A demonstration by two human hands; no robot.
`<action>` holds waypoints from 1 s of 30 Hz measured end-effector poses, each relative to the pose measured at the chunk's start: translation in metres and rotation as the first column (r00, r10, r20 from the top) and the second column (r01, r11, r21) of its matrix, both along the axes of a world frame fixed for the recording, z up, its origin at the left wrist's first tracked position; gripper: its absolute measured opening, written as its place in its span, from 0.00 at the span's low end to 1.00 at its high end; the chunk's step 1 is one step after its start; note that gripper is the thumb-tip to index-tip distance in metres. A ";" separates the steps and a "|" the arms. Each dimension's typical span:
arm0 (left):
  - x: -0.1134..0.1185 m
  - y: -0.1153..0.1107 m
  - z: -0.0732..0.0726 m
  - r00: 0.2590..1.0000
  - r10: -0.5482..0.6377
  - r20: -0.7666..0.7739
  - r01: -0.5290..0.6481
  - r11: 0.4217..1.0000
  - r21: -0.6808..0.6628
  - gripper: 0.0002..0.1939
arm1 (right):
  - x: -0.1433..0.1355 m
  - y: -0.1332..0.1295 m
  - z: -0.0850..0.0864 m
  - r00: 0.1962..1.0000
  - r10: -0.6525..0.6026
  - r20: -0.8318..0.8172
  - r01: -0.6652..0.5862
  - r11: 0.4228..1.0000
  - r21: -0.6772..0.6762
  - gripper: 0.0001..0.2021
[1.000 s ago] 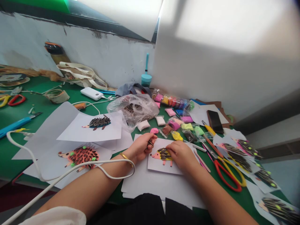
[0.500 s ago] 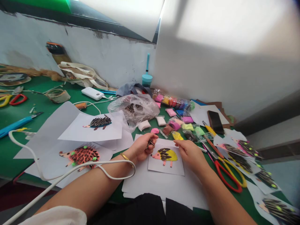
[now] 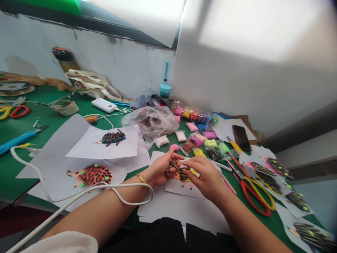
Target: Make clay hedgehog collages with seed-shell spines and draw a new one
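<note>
Hands (image 3: 206, 176) closer, hedgehog card (image 3: 179, 187) beneath

both forearms reach in across the near edge of the desk (image 3: 13, 127) and slant toward each other. the left forearm (image 3: 100, 211), bare below a pale sleeve (image 3: 67, 243), ends in the left hand (image 3: 160, 170), palm turned up and inward, fingers curled into a cup. the bare right forearm (image 3: 244, 216) leads to the right hand (image 3: 205, 175), back uppermost, thumb and fingers parted. its forefinger tip lies close by the left fingers; whether they touch is unclear.
</note>
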State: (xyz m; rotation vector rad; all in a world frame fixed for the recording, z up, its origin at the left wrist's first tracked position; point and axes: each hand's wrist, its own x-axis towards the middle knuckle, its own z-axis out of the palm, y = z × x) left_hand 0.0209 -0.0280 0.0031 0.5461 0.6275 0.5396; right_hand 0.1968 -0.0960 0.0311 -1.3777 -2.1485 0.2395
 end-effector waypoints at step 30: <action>-0.022 0.020 -0.008 0.485 0.492 -0.723 0.752 0.187 0.632 0.15 | 0.040 0.005 -0.050 0.985 -0.170 -0.020 0.163 0.969 -0.188 0.13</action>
